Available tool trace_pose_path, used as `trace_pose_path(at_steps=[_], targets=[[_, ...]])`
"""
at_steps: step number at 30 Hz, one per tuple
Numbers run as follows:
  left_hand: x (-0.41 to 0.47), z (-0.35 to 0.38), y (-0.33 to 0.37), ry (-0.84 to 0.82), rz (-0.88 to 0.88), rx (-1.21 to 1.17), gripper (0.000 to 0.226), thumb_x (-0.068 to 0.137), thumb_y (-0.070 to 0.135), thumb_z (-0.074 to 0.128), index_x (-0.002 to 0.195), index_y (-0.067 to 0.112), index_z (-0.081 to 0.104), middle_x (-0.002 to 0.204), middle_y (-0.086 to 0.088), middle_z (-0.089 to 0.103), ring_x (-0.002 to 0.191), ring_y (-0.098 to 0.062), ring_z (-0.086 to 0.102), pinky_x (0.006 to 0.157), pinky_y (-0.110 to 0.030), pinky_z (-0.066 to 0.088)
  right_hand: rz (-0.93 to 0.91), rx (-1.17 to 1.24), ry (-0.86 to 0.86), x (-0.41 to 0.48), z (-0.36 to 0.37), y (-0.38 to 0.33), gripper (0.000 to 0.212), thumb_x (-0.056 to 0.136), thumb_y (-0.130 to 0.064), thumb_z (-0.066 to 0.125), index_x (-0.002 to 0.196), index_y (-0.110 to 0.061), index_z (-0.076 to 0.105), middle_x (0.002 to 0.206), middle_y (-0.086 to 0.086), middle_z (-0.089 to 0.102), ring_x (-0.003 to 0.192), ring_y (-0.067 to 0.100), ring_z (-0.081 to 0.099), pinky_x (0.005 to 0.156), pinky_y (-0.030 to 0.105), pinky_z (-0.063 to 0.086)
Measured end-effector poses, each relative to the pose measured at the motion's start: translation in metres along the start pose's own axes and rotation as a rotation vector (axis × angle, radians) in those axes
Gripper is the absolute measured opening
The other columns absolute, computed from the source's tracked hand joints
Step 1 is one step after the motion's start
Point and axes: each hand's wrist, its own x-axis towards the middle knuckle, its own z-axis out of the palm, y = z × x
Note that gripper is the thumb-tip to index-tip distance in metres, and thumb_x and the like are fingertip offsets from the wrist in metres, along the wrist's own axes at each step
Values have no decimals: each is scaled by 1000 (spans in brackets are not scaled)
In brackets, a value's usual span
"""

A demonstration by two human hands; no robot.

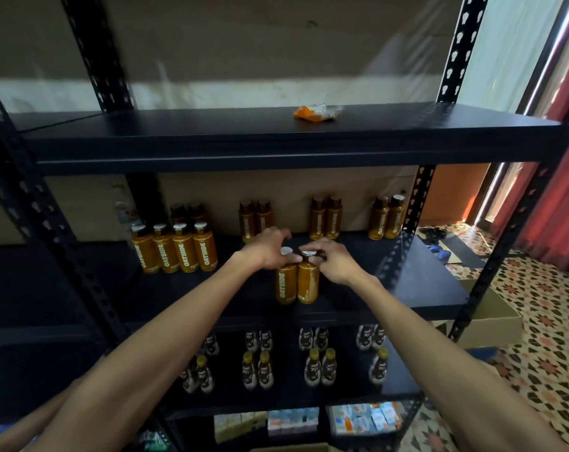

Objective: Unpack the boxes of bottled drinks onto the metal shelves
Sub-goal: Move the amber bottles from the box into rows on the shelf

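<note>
1. Two orange bottles were seen standing upright and touching side by side near the front of the middle shelf (407, 288): the left bottle (285, 285), lettered OATSIDE, and the right bottle (308, 283), turned so its lettering was hidden.
2. The left hand (267, 251) was curled over the white cap of the left bottle, fingers closed around its neck.
3. The right hand (333, 261) was closed in the same way around the cap and neck of the right bottle.
4. A row of four bottles (175, 251) of the same kind was seen to the left on that shelf, with more behind it; three further pairs (325, 218) were lined up along the back.
5. On the shelf below, dark bottles with yellow caps (319, 367) were arranged in pairs, with white-labelled ones behind them.
6. On the lowest visible level, small cartons (363, 419) in blue, white and orange were packed tightly together.
7. On the upper shelf (211, 132), only a crumpled orange wrapper (315, 112) was seen, near the back.
8. The shelving was made of black slotted uprights and dark boards.
9. An open cardboard box (491, 327) was seen on the patterned tile floor (544, 337) at the right; its contents could not be made out.
10. A red curtain (566, 197) was hung at the far right.
</note>
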Motion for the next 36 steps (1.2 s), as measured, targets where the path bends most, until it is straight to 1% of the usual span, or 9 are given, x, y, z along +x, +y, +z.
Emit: trace_pose_path(at_steps=[5,10,17,23,26,28,31,33,36], targets=[[1,-1,-1,-99,9,57,57,91,19,68,143,27,47,144,-10,43,126,-26,50,100,-37,48,18,-30,6,-1,1,-4,36,98,-6,59,128,-25,69,133,-1,57,126,15,53,110,28,41],[-1,4,1,-74,-29,41,61,87,23,74,142,27,48,144,-11,42,125,-27,52,100,-38,49,24,-220,-105,2,-7,-7,52,98,7,47,138,-22,61,143,1,51,134,16,46,105,15,30],[-7,9,3,-5,-36,58,57,90,26,71,143,29,48,142,-9,48,125,-26,52,92,-36,48,134,-373,-131,10,-15,-23,52,93,-39,69,140,-22,55,142,8,50,127,25,51,101,36,47],[-12,13,1,26,-23,43,55,92,27,68,143,30,47,142,-4,51,128,-24,51,94,-40,49,136,-361,-188,12,-14,-34,59,99,-2,54,152,-26,43,159,4,37,143,23,41,109,29,39],[-12,13,2,35,-30,43,54,92,28,67,143,30,47,140,-4,51,127,-24,51,94,-40,49,189,-365,-129,13,-14,-35,51,97,-25,66,146,-21,51,149,9,47,130,26,53,104,36,47],[-12,13,1,34,-26,51,54,92,29,68,142,30,47,140,-3,52,126,-23,52,92,-39,48,218,-373,-132,12,-18,-32,67,91,-40,72,149,-21,46,152,11,42,134,29,48,107,41,45],[-12,15,0,36,-22,43,55,91,29,68,142,30,47,140,-3,51,126,-23,52,91,-39,47,158,-317,-171,12,-18,-26,71,93,-27,72,154,-28,37,159,8,34,145,28,36,115,41,37],[-11,15,0,40,-23,35,54,92,29,68,142,30,47,139,-3,51,125,-23,52,91,-39,47,132,-301,-146,12,-16,-22,57,93,-16,70,144,-30,51,150,8,48,134,25,50,110,39,45],[-10,14,-1,33,-15,41,53,92,29,67,141,30,48,139,-3,52,124,-23,53,88,-36,47,166,-329,-48,9,-16,-21,46,86,-36,78,128,-34,60,131,4,60,115,22,61,97,43,53]])
